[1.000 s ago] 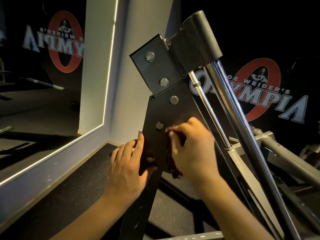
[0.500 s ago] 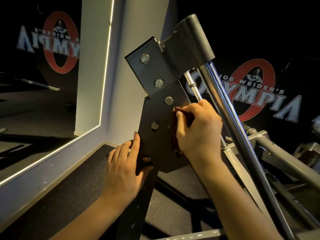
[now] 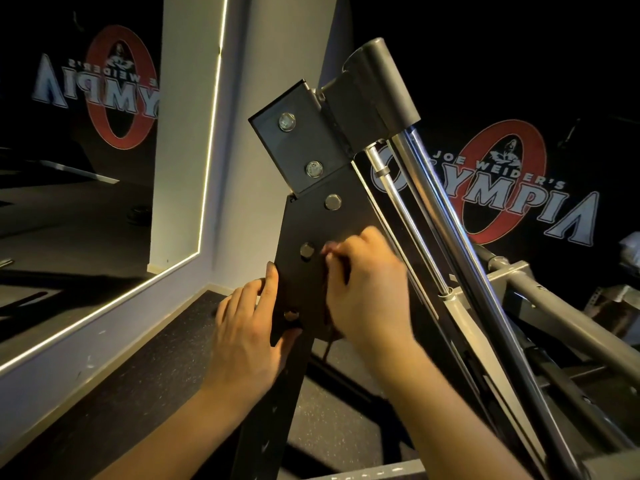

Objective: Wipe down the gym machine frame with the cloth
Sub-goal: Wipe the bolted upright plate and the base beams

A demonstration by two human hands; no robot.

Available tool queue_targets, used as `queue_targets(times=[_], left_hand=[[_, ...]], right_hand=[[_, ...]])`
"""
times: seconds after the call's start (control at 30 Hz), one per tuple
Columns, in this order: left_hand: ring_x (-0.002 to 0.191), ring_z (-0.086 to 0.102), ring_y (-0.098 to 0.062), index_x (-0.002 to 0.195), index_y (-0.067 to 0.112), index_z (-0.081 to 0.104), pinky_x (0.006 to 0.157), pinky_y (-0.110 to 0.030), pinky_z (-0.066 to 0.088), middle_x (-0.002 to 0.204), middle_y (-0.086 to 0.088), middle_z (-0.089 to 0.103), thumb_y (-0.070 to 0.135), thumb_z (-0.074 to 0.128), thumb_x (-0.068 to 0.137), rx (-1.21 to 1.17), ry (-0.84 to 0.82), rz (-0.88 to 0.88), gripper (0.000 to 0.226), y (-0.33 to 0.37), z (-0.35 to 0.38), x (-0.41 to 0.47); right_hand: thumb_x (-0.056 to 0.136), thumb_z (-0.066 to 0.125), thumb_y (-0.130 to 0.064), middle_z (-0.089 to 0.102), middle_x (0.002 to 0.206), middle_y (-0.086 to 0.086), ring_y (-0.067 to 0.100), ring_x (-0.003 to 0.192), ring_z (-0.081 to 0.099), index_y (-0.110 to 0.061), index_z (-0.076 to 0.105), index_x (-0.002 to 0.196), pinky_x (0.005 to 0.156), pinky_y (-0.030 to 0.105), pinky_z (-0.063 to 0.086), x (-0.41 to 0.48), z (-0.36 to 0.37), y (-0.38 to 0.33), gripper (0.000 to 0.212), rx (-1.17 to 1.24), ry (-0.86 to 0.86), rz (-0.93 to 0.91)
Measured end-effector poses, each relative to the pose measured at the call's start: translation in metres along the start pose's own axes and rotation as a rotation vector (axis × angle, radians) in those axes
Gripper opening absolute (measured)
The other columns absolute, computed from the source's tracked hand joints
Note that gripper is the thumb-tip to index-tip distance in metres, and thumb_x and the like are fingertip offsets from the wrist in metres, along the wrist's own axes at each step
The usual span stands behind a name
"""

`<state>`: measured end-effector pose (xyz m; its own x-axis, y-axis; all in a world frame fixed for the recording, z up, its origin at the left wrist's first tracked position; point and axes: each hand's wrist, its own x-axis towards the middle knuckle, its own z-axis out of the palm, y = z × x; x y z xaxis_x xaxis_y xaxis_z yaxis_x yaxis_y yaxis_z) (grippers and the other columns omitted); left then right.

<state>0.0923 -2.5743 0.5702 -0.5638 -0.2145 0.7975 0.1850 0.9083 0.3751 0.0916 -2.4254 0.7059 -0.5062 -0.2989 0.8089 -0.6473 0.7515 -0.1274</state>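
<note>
Head view of a dark gym corner, with the black frame plate (image 3: 311, 282) of the machine taken as landmark; it stands tilted and narrows into a black post below. The right hand (image 3: 367, 292) lies against the plate's right half, fingers curled tight round a dark cloth (image 3: 329, 344), which is bunched between palm and metal and mostly hidden; a thin tail of it hangs just below the hand. The left hand (image 3: 246, 334) clasps the plate's left edge: the forefinger lies straight up along that edge, the other fingers bend behind it, and the thumb presses the front face just under the lowest bolt (image 3: 290, 315). Two further bolts (image 3: 307, 251) sit higher on the plate, the middle one just beside the right fingertips. A grey bracket (image 3: 304, 143) carrying two bolts of its own overlaps the plate's top. Chrome guide rods (image 3: 450, 237) slant down from it, to the right of the plate. Left of the plate is a lit-edged mirror (image 3: 86, 202); behind and right, a wall logo (image 3: 502, 181). Speckled rubber floor (image 3: 138, 375) lies below.
</note>
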Motion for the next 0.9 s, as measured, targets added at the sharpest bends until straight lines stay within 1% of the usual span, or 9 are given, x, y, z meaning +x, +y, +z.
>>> queue_targets(times=[0.07,0.13,0.3,0.4,0.5,0.6,0.73,0.83,0.9], left_hand=[[0.119,0.060,-0.032,0.156,0.014,0.033,0.100,-0.053,0.051,0.129,-0.010,0.060,0.035,0.095,0.066,0.020,-0.011,0.007,0.111,0.000,-0.003,0.000],[0.118,0.060,-0.030,0.157,0.015,0.033,0.100,-0.051,0.051,0.129,-0.008,0.060,0.039,0.092,0.070,0.025,-0.031,0.021,0.108,-0.001,-0.008,0.001],[0.120,0.058,-0.026,0.157,0.016,0.032,0.101,-0.048,0.051,0.130,-0.004,0.059,0.039,0.089,0.074,-0.023,-0.073,0.009,0.103,-0.001,-0.013,0.003],[0.121,0.058,-0.025,0.158,0.020,0.032,0.102,-0.048,0.051,0.130,-0.003,0.059,0.030,0.088,0.078,-0.083,-0.100,-0.004,0.098,-0.002,-0.019,0.004],[0.124,0.048,-0.008,0.159,0.030,0.029,0.106,-0.039,0.044,0.139,0.004,0.055,0.033,0.077,0.089,-0.174,-0.149,-0.076,0.085,-0.003,-0.033,0.004],[0.120,0.043,0.000,0.156,0.036,0.032,0.105,-0.037,0.046,0.143,0.012,0.051,0.037,0.074,0.091,-0.305,-0.181,-0.191,0.077,0.002,-0.045,0.007],[0.114,0.051,-0.003,0.154,0.030,0.040,0.093,-0.026,0.048,0.140,0.011,0.053,0.039,0.072,0.091,-0.379,-0.199,-0.263,0.071,0.011,-0.045,0.015],[0.116,0.055,-0.008,0.151,0.027,0.045,0.095,-0.030,0.051,0.135,0.011,0.056,0.037,0.074,0.089,-0.408,-0.233,-0.288,0.070,0.010,-0.044,0.017],[0.116,0.057,-0.006,0.149,0.030,0.047,0.098,-0.033,0.052,0.129,0.017,0.057,0.026,0.076,0.090,-0.435,-0.250,-0.300,0.067,0.007,-0.043,0.017]], right_hand=[[0.101,0.060,-0.030,0.054,0.101,-0.007,0.007,0.081,0.055,-0.017,0.069,0.105,0.075,0.024,0.055,-0.018,0.003,-0.001,0.016,-0.063,-0.227,0.048],[0.101,0.059,-0.031,0.054,0.102,-0.008,0.006,0.084,0.054,-0.018,0.069,0.106,0.078,0.023,0.052,-0.011,-0.008,0.007,0.017,-0.074,-0.237,0.073],[0.096,0.065,-0.015,0.057,0.097,-0.001,0.010,0.077,0.053,-0.007,0.068,0.098,0.067,0.016,0.045,0.021,-0.015,0.012,0.009,0.048,0.233,-0.038],[0.098,0.063,-0.018,0.060,0.102,0.003,0.013,0.076,0.060,-0.009,0.068,0.101,0.066,0.026,0.056,-0.013,0.019,0.001,0.011,0.005,-0.026,-0.125],[0.100,0.063,-0.026,0.059,0.105,-0.006,0.008,0.085,0.061,-0.017,0.070,0.110,0.075,0.022,0.054,-0.037,0.022,0.010,0.015,-0.011,-0.243,0.010],[0.093,0.072,-0.019,0.060,0.097,-0.010,0.003,0.084,0.056,-0.020,0.071,0.100,0.078,0.010,0.044,-0.025,-0.013,0.021,0.007,0.143,0.047,0.077],[0.089,0.074,-0.004,0.059,0.103,0.004,0.000,0.092,0.050,0.000,0.068,0.111,0.084,0.006,0.045,0.006,-0.039,0.020,0.023,0.196,0.525,0.016],[0.089,0.070,0.000,0.061,0.109,0.010,0.002,0.098,0.051,0.000,0.068,0.115,0.091,0.006,0.043,0.008,-0.015,0.010,0.026,0.206,0.488,-0.075],[0.093,0.066,-0.008,0.065,0.114,0.008,0.008,0.104,0.060,-0.005,0.070,0.116,0.096,0.015,0.050,-0.005,0.011,0.003,0.024,0.236,0.341,-0.159]])
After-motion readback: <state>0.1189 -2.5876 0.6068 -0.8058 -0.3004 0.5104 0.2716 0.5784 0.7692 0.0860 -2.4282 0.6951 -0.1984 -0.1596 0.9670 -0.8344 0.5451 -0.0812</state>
